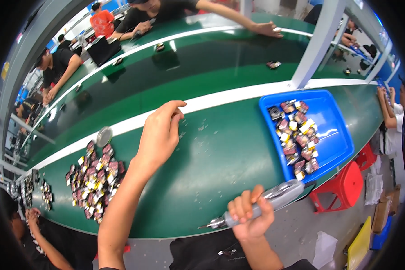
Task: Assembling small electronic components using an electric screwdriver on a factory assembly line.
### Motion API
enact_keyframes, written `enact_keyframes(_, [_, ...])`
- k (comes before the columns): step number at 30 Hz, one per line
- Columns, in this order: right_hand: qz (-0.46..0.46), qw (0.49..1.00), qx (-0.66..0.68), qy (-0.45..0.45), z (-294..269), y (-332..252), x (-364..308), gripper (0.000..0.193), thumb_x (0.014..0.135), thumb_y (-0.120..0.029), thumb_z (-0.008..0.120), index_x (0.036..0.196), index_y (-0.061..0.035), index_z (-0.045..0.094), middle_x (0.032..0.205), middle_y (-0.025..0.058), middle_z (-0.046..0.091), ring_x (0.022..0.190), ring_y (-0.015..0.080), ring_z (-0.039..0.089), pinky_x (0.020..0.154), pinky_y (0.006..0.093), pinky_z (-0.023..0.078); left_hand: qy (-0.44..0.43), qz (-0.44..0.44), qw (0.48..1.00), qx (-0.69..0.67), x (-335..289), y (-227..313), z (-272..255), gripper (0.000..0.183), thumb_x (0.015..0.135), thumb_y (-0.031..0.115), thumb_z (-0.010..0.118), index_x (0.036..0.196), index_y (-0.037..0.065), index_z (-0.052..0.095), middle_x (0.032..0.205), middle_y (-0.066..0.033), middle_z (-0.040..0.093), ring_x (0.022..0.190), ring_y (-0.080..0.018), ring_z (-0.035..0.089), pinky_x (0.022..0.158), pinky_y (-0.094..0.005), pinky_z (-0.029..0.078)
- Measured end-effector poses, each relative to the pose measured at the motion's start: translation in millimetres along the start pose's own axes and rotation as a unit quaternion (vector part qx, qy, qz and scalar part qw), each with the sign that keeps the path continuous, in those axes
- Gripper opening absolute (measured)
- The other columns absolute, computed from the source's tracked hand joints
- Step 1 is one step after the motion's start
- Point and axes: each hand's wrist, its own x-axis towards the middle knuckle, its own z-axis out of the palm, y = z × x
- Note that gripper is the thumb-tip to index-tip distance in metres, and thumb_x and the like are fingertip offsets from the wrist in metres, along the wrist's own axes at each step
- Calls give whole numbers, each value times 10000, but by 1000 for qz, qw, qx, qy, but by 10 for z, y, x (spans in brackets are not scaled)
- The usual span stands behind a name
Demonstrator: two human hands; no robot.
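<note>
My left hand [159,135] hovers over the green worktable [220,148], close to the white rail. Its fingers are loosely bent and a little apart, and I see nothing between them. Near the front edge, my right hand [252,213] is wrapped round a grey electric screwdriver [281,194], whose bit points left. A large heap of small black, maroon and white parts with yellow bits [94,182] lies left of my left forearm. More such parts [301,139] fill the left side of a blue tray [337,148] on the right.
A round metal tin [104,136] stands behind the heap. Beyond the white rail [220,96], a dark green conveyor belt [202,67] carries scattered parts. A grey post [317,45] rises behind the tray. Co-workers sit across and at both sides; red stools [342,186] stand at right.
</note>
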Motion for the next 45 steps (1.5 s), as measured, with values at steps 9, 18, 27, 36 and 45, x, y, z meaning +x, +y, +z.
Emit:
enact_keyframes(9, [46, 996, 60, 37, 72, 3, 5, 159, 933, -202, 531, 862, -65, 495, 608, 25, 386, 528, 141, 375, 555, 296, 370, -68, 95, 990, -77, 1292, 216, 1599, 365, 850, -61, 499, 1213, -22, 520, 1095, -176, 641, 1075, -350, 576, 937, -440, 445])
enact_keyframes(18, [67, 994, 89, 3, 33, -34, -8, 150, 927, -184, 573, 877, -56, 512, 641, 52, 447, 566, 156, 432, 556, 292, 373, -81, 90, 992, 37, 2204, 409, 2478, 359, 804, 70, 617, 1148, 2, 540, 1110, -194, 578, 1053, -360, 545, 918, -441, 462])
enact_keyframes(27, [45, 998, 40, -13, 7, -74, -12, 145, 930, -185, 571, 888, -57, 517, 644, 56, 452, 572, 160, 444, 564, 297, 381, -83, 190, 965, 161, 2449, 137, 2661, 346, 828, 98, 606, 1132, -50, 531, 1101, -235, 570, 1106, -386, 535, 949, -441, 477])
enact_keyframes(36, [83, 993, 76, -47, -102, -72, 20, 115, 937, -171, 547, 896, -68, 519, 636, 55, 471, 642, 175, 482, 611, 311, 388, -163, 270, 942, 112, 1793, 250, 1456, 319, 894, 46, 544, 1196, -55, 537, 1166, -204, 555, 1088, -355, 521, 964, -410, 442])
enact_keyframes(45, [77, 996, 23, -40, -140, -69, 18, 143, 905, -204, 530, 850, -81, 481, 589, 23, 424, 499, 139, 422, 576, 317, 399, -247, 90, 960, 95, -885, 489, -309, 600, 712, -80, 650, 1288, -52, 486, 1268, -218, 507, 1084, -388, 543, 922, -452, 472])
